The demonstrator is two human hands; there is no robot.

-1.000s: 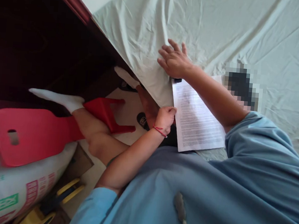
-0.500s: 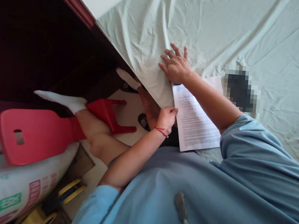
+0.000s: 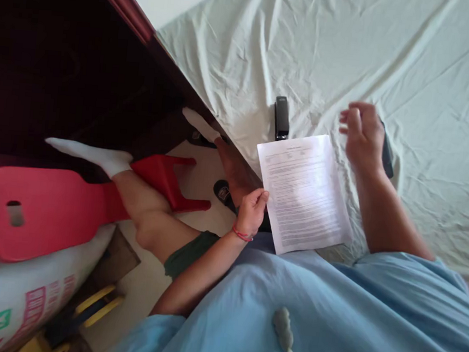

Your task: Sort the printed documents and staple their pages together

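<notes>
A printed sheet of paper [image 3: 307,193] is tilted at the edge of the bed, its left edge pinched by my left hand [image 3: 251,213], which wears a red cord bracelet. My right hand [image 3: 363,135] hovers to the right of the paper, clear of it. Its fingers are loosely curled, a little blurred and apart, with nothing visible in them. Just beyond the paper's top edge lies a black stapler [image 3: 281,117] on the pale bedsheet [image 3: 335,53]. Partly covered by my right hand is a dark flat object [image 3: 388,154], like a phone.
A red plastic chair [image 3: 46,211] stands on the left, with a white printed sack [image 3: 44,285] below it. Near the sack is a yellow and black object [image 3: 98,304]. My legs hang beside the bed edge, and a dark slipper [image 3: 224,191] lies on the floor.
My right hand has moved right, off the top of the paper, uncovering the stapler. My left hand still pinches the paper, which has shifted slightly down and left.
</notes>
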